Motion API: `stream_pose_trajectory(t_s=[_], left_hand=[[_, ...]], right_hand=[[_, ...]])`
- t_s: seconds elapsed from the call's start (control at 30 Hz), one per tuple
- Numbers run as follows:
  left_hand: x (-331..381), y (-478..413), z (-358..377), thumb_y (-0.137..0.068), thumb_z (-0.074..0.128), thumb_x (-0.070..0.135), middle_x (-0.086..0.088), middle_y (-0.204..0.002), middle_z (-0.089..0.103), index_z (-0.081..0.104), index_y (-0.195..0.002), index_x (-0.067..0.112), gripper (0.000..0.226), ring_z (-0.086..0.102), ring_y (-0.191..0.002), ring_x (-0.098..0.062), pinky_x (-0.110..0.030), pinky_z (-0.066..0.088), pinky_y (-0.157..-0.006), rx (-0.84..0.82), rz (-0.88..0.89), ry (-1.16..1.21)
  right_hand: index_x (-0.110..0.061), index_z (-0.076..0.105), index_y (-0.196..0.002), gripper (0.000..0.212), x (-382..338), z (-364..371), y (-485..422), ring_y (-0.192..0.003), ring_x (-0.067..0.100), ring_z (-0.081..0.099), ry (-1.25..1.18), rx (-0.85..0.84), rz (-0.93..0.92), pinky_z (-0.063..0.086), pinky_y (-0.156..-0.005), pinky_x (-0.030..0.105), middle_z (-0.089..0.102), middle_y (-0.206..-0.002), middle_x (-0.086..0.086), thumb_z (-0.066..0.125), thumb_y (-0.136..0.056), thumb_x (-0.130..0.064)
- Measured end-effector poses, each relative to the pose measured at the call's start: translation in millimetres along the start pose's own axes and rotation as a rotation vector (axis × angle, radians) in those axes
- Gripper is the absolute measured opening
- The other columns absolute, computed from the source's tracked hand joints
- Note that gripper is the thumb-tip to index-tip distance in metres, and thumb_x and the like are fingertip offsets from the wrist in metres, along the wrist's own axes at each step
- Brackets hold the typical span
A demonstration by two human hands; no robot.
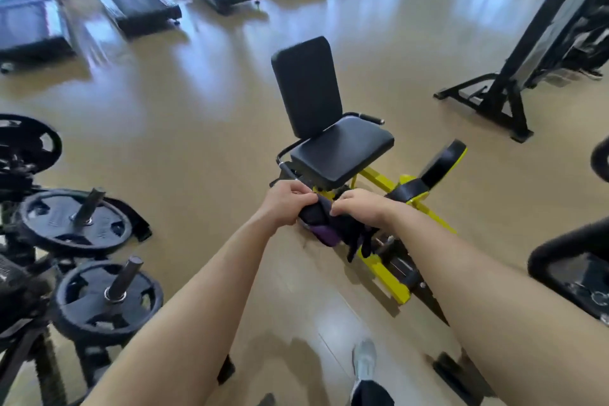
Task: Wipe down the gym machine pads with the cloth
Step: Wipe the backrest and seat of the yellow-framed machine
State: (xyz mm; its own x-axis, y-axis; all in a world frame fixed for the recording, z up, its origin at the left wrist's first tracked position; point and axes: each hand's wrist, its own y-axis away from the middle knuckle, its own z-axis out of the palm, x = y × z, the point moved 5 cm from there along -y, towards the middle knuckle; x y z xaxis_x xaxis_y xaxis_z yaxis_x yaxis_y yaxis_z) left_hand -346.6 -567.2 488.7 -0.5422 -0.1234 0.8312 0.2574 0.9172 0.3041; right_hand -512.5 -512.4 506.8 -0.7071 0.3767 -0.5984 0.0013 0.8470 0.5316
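Note:
A yellow-framed gym machine stands ahead with a black seat pad (342,150), an upright black back pad (306,86) and a round black side pad (441,163). Both my hands hold a dark black-and-purple cloth (326,227) in the air in front of the seat. My left hand (288,204) pinches its left end, fingers curled. My right hand (361,208) grips its top edge right beside the left hand. The cloth hangs bunched below my hands and touches no pad.
A rack of black weight plates (79,224) stands close on the left. Treadmills (138,3) line the far wall, a person's legs on one. A black machine frame (501,92) is at right, another black machine (573,270) at the right edge. My shoe (364,359) is below.

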Motion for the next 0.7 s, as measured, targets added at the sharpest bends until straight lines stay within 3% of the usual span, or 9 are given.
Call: stream_pose_trajectory(t_s=[0.17, 0.33, 0.47, 0.57, 0.63, 0.7], left_hand=[[28.8, -116.8, -6.8, -0.088, 0.07, 0.029, 0.002, -0.056, 0.053, 0.065, -0.07, 0.016, 0.022, 0.046, -0.048, -0.014, -0.02, 0.035, -0.042, 0.083, -0.102, 0.038], [47.1, -204.9, -18.5, -0.09, 0.068, 0.039, 0.005, -0.061, 0.052, 0.059, -0.063, 0.021, 0.033, 0.049, -0.061, -0.014, -0.027, 0.043, -0.062, 0.164, -0.16, 0.081], [58.3, -269.1, -32.5, -0.093, 0.065, 0.038, 0.0, -0.067, 0.058, 0.06, -0.06, 0.023, 0.036, 0.055, -0.066, -0.019, -0.027, 0.044, -0.059, 0.144, -0.171, 0.185], [66.9, -327.7, -42.7, -0.1, 0.058, 0.027, -0.014, -0.08, 0.058, 0.058, -0.08, 0.017, 0.023, 0.056, -0.066, -0.024, -0.025, 0.048, -0.049, 0.102, -0.197, 0.293], [74.6, -369.3, -55.3, -0.102, 0.054, 0.018, -0.013, -0.083, 0.058, 0.059, -0.095, 0.012, 0.011, 0.058, -0.061, -0.018, -0.024, 0.052, -0.046, 0.09, -0.197, 0.327], [80.5, -413.1, -71.0, -0.101, 0.051, 0.01, -0.01, -0.083, 0.059, 0.061, -0.105, 0.006, 0.011, 0.058, -0.051, -0.009, -0.02, 0.049, -0.042, 0.046, -0.18, 0.358]], right_hand=[[-0.01, 0.069, -0.098, 0.023, 1.5, -78.6, -104.9, -0.065, 0.024, 0.063, -0.064, -0.065, 0.002, 0.052, -0.057, 0.028, 0.07, -0.083, 0.011, 0.068, -0.084, -0.028], [-0.019, 0.065, -0.072, 0.02, -10.9, -142.9, -199.8, -0.061, 0.019, 0.058, -0.331, 0.073, -0.058, 0.046, -0.059, 0.028, 0.064, -0.064, 0.0, 0.068, -0.088, -0.03], [-0.017, 0.071, -0.091, 0.012, -37.4, -167.1, -265.7, -0.074, 0.026, 0.068, -0.718, 0.029, -0.063, 0.056, -0.069, 0.034, 0.073, -0.085, 0.011, 0.062, -0.092, -0.025], [-0.015, 0.07, -0.114, 0.033, -57.9, -169.7, -319.8, -0.101, 0.034, 0.071, -1.009, -0.068, 0.034, 0.059, -0.092, 0.05, 0.075, -0.11, 0.016, 0.057, -0.093, -0.036], [-0.019, 0.07, -0.116, 0.035, -78.1, -174.1, -360.2, -0.105, 0.031, 0.07, -1.143, -0.098, 0.007, 0.057, -0.093, 0.049, 0.075, -0.113, 0.01, 0.052, -0.096, -0.04], [-0.025, 0.071, -0.107, 0.026, -99.4, -185.5, -400.6, -0.095, 0.026, 0.07, -1.204, -0.045, 0.001, 0.055, -0.087, 0.043, 0.075, -0.105, 0.005, 0.047, -0.101, -0.032]])
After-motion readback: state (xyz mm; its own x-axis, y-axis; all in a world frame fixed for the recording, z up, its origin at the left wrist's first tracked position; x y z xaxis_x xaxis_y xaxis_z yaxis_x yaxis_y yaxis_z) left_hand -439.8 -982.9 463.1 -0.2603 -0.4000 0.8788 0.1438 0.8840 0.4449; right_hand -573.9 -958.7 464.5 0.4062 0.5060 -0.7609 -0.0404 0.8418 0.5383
